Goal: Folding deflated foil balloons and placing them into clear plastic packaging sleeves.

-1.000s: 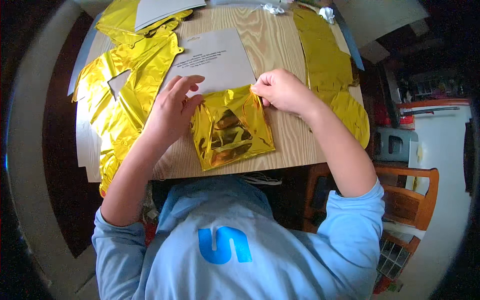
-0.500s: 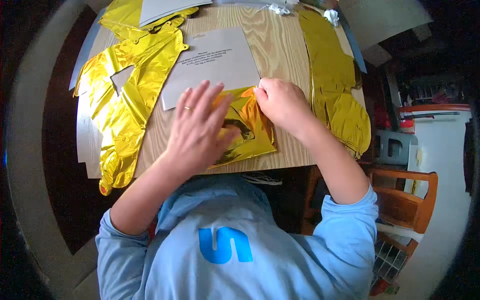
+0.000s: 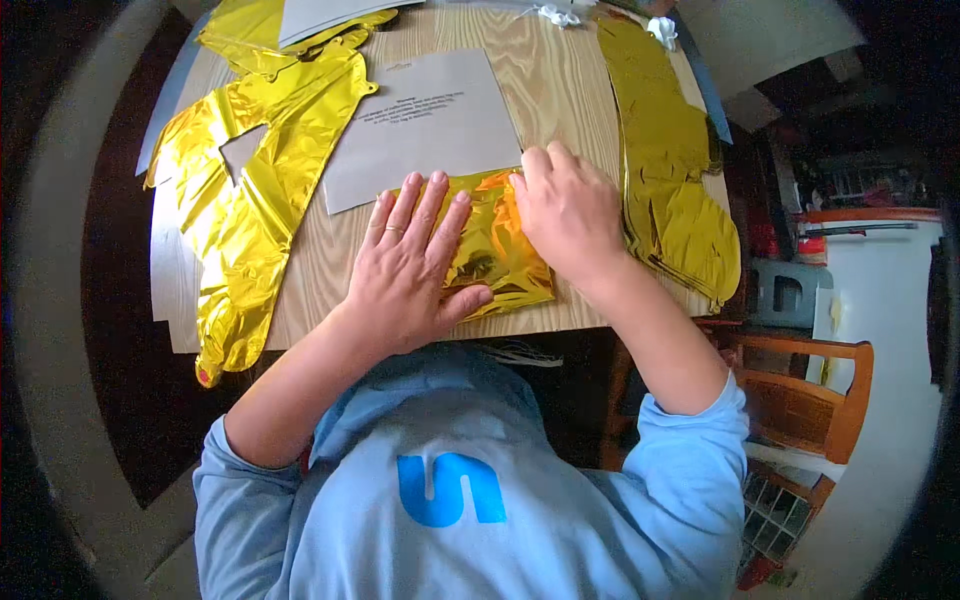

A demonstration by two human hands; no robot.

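Observation:
A folded gold foil balloon point(image 3: 505, 262) lies at the near edge of the table, partly over the lower end of a pale printed bag or sheet point(image 3: 425, 140). Flat on the foil's left part rests my left hand point(image 3: 408, 262), fingers stretched out and slightly apart, with a ring on one. At the foil's upper right corner my right hand point(image 3: 572, 212) is closed, its thumb and curled fingers pinching the gold foil's edge. The fingertips of that hand are partly hidden.
An unfolded gold foil balloon point(image 3: 300, 130) spreads over the table's left side. Stacked flat gold foil pieces point(image 3: 660, 150) lie at the right. More pale sheets point(image 3: 345, 14) and white crumpled bits point(image 3: 662, 32) are at the far edge. A wooden chair point(image 3: 850, 400) stands at right.
My left hand has come down from a hover and now presses flat on the foil. The right hand has shifted slightly at the corner, and the foil lies flatter.

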